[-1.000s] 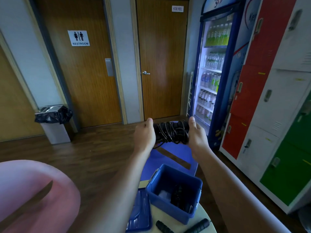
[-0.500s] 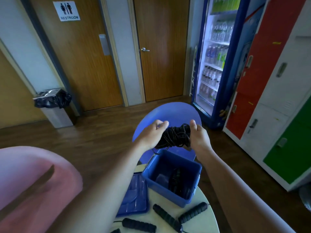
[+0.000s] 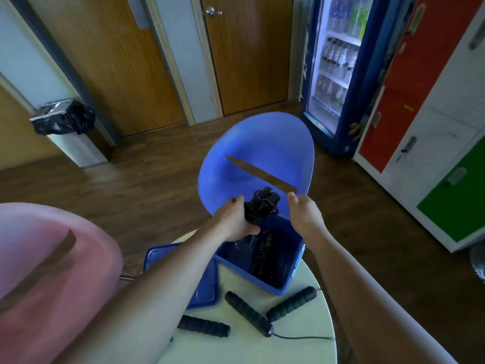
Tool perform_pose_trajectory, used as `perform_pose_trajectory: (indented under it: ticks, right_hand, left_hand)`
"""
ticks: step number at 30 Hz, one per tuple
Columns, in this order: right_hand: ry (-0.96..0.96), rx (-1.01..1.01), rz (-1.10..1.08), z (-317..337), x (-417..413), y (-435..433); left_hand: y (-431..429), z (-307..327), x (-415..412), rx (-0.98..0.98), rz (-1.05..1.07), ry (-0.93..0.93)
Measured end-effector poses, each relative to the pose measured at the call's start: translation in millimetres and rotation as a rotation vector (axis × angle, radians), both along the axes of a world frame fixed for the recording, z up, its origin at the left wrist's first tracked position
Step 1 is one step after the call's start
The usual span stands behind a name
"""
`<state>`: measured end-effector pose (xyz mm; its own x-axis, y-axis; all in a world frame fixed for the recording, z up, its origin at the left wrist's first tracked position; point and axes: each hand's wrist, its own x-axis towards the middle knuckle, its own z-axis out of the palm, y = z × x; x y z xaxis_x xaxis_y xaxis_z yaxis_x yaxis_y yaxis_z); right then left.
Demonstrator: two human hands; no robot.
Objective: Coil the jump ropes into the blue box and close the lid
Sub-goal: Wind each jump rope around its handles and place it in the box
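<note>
My left hand (image 3: 234, 224) grips a black coiled jump rope (image 3: 259, 206) just above the far rim of the open blue box (image 3: 287, 281), which stands on a round white table (image 3: 252, 345). Another black rope (image 3: 263, 254) lies inside the box. My right hand (image 3: 305, 215) hovers beside the coil with fingers apart and nothing in it. The blue lid (image 3: 206, 287) lies flat to the left of the box, partly under my left forearm. Three black foam handles (image 3: 248, 312) with a thin cord (image 3: 304, 337) lie on the table in front of the box.
A blue chair (image 3: 258, 153) stands right behind the table and a pink chair (image 3: 39, 271) to its left. A bin with a black bag (image 3: 65, 122) sits by the wall. A drinks fridge (image 3: 338, 69) and coloured lockers (image 3: 433, 114) line the right side.
The coil has come down from chest height toward the box. My right hand has let go of it and now only my left hand holds it. The view has tilted downward.
</note>
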<state>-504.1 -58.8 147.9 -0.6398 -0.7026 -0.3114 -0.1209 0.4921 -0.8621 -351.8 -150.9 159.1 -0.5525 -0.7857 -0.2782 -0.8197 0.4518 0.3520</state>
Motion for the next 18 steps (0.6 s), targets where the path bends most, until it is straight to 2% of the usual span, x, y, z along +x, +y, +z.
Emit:
perform_pose_trajectory:
  ticks: [1,4,6,10,13,18]
  right_hand:
    - [0.072,0.033,-0.004,-10.6,-1.3,6.0]
    - [0.131,0.069,-0.032,-41.1,-1.0,22.9]
    - [0.219,0.083,0.022,-61.8,3.6,27.2]
    - [0.433,0.14,0.037,-88.3,10.0,34.5]
    - [0.422,0.151,0.037,-105.7,12.2,42.6]
    - [0.39,0.056,-0.014,-118.5,13.6,48.4]
  left_hand:
    - [-0.9,-10.7,-1.7,0.016,0.044,-0.031]
    - [-1.4,-38.5,-6.5,0.042,0.088,-0.157]
    - [-1.4,-52.7,-8.3,0.083,0.108,-0.232]
    - [-2.6,-85.1,-8.8,0.146,0.149,-0.299]
    - [-5.7,-108.9,-6.1,0.145,0.21,-0.295]
    - [-9.4,-132.5,-5.1,0.186,0.224,-0.329]
